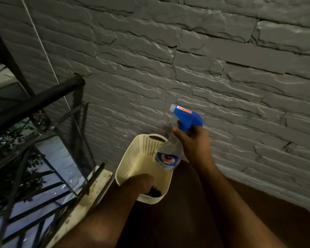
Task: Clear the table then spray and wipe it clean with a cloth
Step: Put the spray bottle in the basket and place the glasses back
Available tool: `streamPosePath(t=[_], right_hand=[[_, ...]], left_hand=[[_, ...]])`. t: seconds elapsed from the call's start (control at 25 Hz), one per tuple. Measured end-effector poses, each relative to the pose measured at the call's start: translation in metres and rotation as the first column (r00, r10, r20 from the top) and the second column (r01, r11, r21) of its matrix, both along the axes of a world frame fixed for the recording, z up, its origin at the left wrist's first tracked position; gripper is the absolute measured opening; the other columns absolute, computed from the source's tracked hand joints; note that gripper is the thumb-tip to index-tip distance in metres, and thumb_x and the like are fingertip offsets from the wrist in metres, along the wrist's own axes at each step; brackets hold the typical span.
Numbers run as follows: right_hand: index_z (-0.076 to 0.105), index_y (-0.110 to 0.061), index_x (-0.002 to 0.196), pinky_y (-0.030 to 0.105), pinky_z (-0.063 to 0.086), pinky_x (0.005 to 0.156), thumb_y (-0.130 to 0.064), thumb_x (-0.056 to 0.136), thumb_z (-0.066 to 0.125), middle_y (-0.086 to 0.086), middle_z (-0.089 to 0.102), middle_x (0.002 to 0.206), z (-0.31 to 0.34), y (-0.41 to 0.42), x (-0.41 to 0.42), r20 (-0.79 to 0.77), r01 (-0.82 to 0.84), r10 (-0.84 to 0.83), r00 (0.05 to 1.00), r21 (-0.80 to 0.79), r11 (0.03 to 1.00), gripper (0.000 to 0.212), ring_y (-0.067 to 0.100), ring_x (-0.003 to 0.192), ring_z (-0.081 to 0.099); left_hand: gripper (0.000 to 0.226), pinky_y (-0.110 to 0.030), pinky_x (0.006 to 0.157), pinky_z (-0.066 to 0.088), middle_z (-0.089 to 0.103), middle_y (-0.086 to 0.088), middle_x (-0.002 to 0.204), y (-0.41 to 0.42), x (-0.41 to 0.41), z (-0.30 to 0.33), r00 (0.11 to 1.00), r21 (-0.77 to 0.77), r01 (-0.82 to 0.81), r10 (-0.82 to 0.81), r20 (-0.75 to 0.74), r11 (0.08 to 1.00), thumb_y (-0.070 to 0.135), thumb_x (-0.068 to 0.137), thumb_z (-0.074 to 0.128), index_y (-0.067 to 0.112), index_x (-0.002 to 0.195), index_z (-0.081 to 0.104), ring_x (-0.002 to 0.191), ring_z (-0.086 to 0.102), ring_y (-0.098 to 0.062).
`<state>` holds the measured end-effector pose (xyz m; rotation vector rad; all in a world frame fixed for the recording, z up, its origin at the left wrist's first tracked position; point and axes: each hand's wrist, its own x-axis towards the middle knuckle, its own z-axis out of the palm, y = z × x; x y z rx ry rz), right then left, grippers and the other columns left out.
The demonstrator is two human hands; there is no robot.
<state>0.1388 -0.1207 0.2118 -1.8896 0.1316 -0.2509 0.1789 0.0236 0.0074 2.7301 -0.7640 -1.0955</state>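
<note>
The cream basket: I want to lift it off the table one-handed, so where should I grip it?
Judging by its shape, grip the cream basket at a handle slot in its rim, from above; the far slot is free, while the left hand already holds the near rim.

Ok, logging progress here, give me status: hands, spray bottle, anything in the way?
Right hand grips spray bottle by the neck, above basket. Left hand holds the basket's near rim. Brown table below; no cloth in view.
</note>
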Motion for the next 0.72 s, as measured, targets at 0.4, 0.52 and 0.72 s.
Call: streamPosePath(t=[0.4,0.52,0.72], right_hand=[[0.06,-0.013,0.114,0.044,0.056,0.093,-0.017,0.086,0.071,0.006,0.07,0.108,-0.085,0.029,0.069,-0.243,0.001,0.023,0.97,0.099,0.995,0.03,0.02,0.1,0.068],[0.06,-0.022,0.115,0.053,0.053,0.095,-0.043,0.076,0.072,0.001,0.071,0.111,-0.117,0.028,0.085,-0.303,-0.041,0.056,0.951,0.055,0.998,0.046,0.021,0.104,0.067],[0.061,-0.026,0.113,0.051,0.054,0.092,-0.072,0.056,0.058,-0.001,0.071,0.106,-0.173,0.021,0.111,-0.332,-0.024,0.009,0.943,-0.043,0.999,0.073,0.022,0.1,0.068]], left_hand=[[0.04,-0.034,0.079,0.048,0.062,0.001,0.112,0.066,-0.028,0.041,0.581,-0.337,-0.456,0.562,0.588,0.824,0.047,0.083,0.063,0.027,0.118,0.06,0.097,0.06,-0.021],[0.051,-0.034,0.081,0.049,0.057,-0.006,0.117,0.093,-0.03,0.035,0.561,-0.258,-0.633,0.662,0.497,0.73,0.051,0.084,0.062,0.024,0.126,0.053,0.104,0.056,-0.025],[0.023,-0.032,0.075,0.055,0.066,-0.001,0.102,0.103,-0.022,0.013,0.567,-0.248,-0.671,0.699,0.437,0.699,0.025,0.093,0.053,0.028,0.112,0.064,0.089,0.064,-0.02]])
